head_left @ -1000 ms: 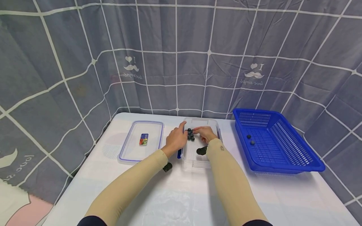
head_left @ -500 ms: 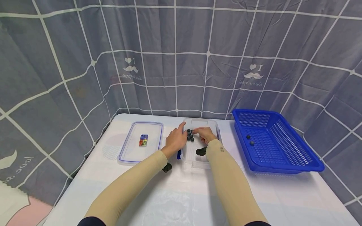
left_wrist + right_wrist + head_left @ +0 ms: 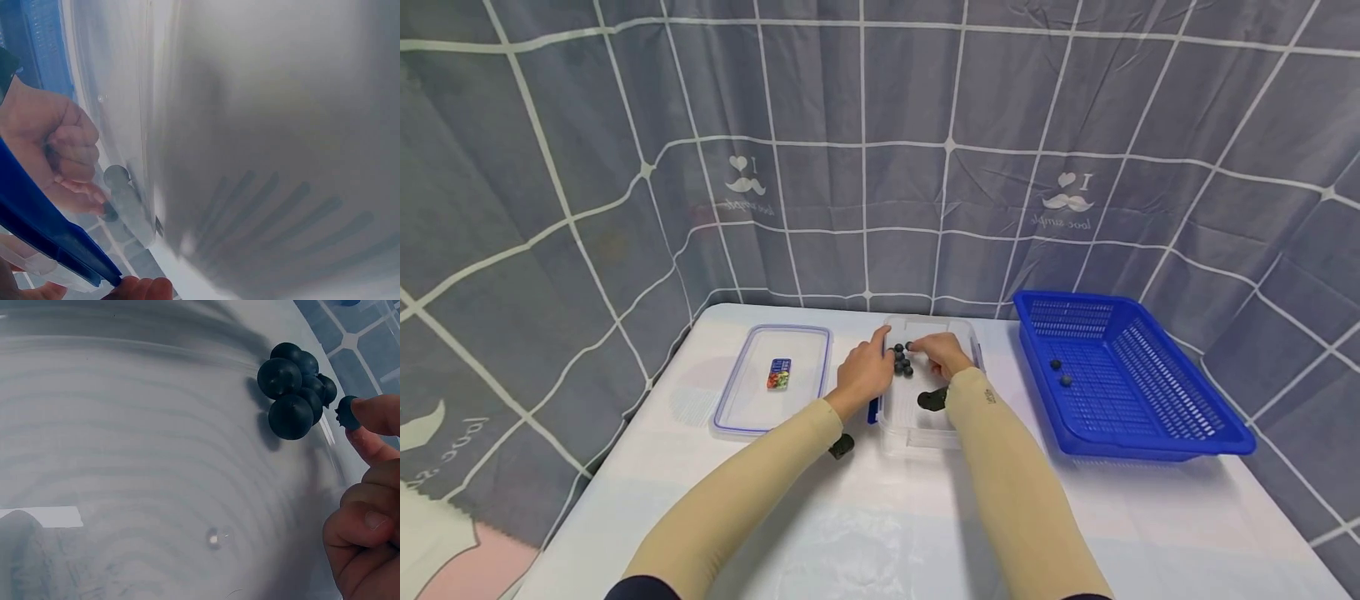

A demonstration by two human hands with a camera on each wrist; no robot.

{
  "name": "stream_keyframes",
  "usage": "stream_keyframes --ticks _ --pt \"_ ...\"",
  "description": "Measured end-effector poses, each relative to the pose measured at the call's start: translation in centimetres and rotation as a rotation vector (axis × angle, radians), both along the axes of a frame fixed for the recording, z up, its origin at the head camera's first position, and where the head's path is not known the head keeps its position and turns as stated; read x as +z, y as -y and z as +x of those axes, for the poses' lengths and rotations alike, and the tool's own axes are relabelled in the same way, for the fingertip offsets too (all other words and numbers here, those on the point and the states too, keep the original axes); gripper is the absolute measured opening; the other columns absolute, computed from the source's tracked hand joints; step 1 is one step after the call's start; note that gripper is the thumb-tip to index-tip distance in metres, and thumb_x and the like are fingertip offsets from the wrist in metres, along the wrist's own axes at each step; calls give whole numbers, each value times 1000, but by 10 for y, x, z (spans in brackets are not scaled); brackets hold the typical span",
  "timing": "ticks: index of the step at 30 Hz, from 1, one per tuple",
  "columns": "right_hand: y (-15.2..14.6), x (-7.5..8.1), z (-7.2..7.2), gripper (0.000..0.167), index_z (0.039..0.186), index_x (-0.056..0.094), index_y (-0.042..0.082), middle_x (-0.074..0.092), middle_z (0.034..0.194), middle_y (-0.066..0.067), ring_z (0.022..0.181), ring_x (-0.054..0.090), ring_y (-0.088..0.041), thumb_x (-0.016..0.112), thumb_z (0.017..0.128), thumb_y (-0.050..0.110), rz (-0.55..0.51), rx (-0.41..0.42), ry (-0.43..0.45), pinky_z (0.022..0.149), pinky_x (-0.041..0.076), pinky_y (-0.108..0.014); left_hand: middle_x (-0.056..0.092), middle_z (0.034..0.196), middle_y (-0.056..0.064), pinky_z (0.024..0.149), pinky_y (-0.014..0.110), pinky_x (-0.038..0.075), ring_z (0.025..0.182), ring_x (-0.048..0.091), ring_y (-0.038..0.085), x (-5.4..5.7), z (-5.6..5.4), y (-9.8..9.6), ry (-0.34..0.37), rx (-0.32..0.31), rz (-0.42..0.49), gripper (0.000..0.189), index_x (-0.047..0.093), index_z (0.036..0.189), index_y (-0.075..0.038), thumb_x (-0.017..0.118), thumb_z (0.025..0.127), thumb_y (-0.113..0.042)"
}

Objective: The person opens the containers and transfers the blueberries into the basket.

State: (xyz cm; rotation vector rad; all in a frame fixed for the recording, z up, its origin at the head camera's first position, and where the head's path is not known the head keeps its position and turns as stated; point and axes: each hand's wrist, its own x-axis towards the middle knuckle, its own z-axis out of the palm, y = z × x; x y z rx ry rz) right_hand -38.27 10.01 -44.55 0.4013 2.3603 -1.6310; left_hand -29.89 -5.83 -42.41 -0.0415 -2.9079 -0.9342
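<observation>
The right hand [image 3: 945,355] pinches one blueberry [image 3: 348,413] between thumb and finger, now shifted slightly off the cluster [image 3: 294,389], far left in the clear box [image 3: 901,412]. The left hand [image 3: 862,372], unmoved, grips its left side.

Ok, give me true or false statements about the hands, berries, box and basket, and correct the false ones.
1. The right hand pinches a dark berry. True.
2. The lid is closed over the clear box. False: it lies left of the box, on the table.
3. Two berries lie in the blue basket. True.
4. The left hand reaches into the basket. False: it is at the clear box's left side.
5. The blue basket stands right of the clear box. True.
6. The clear box holds no berries. False: a cluster lies in it, near the left hand.
</observation>
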Motion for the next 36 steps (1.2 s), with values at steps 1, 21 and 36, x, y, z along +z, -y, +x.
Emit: stream_keyframes --ticks 1,21,36 --pt "1 1 1 24 102 67 4 32 46 7 39 33 -8 75 85 18 9 1 -2 40 29 -23 62 133 16 88 57 51 118 61 37 -1 0 0 -2 1 -4 51 34 157 -32 40 106 -36" --pt "2 43 1 31 116 74 4 24 49 8 44 22 -8 74 87 15 6 123 -109 47 31 -24 61 133 16 88 56 51 116 62 36 0 0 0 15 -3 1 51 33 157 -31 40 107 -36" --pt "-5 71 5 31 120 72 3 29 46 7 42 19 -8 70 91 15 27 233 -143 44 26 -25 60 135 17 87 57 51 115 63 37 2 2 0 21 -14 26 52 33 158 -28 41 107 -35"
